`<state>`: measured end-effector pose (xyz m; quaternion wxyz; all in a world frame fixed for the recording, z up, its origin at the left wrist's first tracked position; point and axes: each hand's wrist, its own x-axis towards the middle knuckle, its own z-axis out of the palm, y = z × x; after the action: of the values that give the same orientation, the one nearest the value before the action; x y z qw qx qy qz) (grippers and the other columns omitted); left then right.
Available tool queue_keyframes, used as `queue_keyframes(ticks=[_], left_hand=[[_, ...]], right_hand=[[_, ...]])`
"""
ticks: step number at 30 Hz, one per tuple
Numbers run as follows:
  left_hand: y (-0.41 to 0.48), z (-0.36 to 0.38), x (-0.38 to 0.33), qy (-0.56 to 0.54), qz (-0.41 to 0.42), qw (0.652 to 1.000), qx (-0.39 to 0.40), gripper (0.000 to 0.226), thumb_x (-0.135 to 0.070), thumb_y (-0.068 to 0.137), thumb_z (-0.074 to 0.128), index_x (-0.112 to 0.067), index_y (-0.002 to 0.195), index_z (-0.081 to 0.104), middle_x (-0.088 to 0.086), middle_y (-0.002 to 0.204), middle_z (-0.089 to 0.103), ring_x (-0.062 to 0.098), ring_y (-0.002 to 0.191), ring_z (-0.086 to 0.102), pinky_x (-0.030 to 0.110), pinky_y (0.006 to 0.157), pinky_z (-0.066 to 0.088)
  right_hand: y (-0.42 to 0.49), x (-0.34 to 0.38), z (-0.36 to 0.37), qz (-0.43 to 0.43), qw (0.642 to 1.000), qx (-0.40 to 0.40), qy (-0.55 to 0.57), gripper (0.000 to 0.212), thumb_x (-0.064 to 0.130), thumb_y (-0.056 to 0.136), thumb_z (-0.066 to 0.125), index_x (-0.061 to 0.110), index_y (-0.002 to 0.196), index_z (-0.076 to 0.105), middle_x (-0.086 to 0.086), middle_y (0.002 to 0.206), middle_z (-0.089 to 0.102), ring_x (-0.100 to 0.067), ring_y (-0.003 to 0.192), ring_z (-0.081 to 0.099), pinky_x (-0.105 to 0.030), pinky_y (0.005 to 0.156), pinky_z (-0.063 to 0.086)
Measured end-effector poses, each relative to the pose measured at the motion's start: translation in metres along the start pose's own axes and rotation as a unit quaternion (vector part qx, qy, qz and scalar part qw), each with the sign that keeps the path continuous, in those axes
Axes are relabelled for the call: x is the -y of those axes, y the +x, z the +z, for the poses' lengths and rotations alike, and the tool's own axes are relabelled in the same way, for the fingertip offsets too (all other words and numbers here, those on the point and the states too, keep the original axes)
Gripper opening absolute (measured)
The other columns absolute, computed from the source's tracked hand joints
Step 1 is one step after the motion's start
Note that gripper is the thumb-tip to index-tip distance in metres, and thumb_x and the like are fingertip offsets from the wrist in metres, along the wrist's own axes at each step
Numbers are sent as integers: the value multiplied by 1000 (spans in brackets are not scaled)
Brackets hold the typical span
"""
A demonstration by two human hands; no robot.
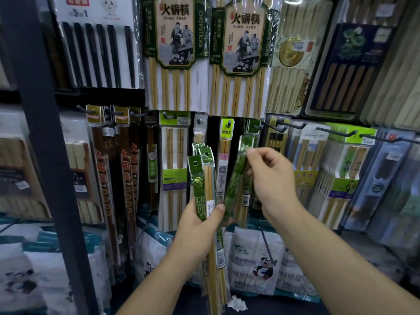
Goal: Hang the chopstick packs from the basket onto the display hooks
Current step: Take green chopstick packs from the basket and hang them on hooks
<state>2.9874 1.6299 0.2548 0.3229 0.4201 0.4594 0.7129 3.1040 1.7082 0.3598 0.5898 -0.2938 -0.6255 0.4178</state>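
Packs [205,189] in left hand [200,226], right hand [272,176] seemingly pinching

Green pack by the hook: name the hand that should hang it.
Right. The right hand pinches that pack just under the hook; the left hand grips the spare packs lower down.

Left large pack [175,53] and right large pack [244,53], top row: "火锅筷" on the header, "CHOPSTICKS" down the side. Black-chopstick pack [97,46]: "5", "1". Pale pack [312,153], right hooks: "JOY-HE".
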Motion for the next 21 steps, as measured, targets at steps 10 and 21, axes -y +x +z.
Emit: queue_keyframes(ticks=[10, 21], left_hand=[[2, -5, 1, -21, 1, 999, 27, 13, -22, 101, 64, -11, 107, 61, 7, 75, 69, 25, 65, 68, 30, 63, 58], [2, -4, 2, -26, -1, 999, 18, 12, -18, 99, 66, -19, 110, 62, 8, 76, 66, 22, 65, 65, 29, 60, 56]], right_hand=[[26, 17, -8, -61, 997, -49, -1, 33, 25, 101, 60, 17, 70, 59, 10, 54, 41, -8, 52, 37, -17, 50, 39], [33, 12, -7, -55, 996, -68, 7, 38, 24, 101, 61, 13, 65, 52, 9, 52, 35, -11, 54, 34, -2, 63, 46]])
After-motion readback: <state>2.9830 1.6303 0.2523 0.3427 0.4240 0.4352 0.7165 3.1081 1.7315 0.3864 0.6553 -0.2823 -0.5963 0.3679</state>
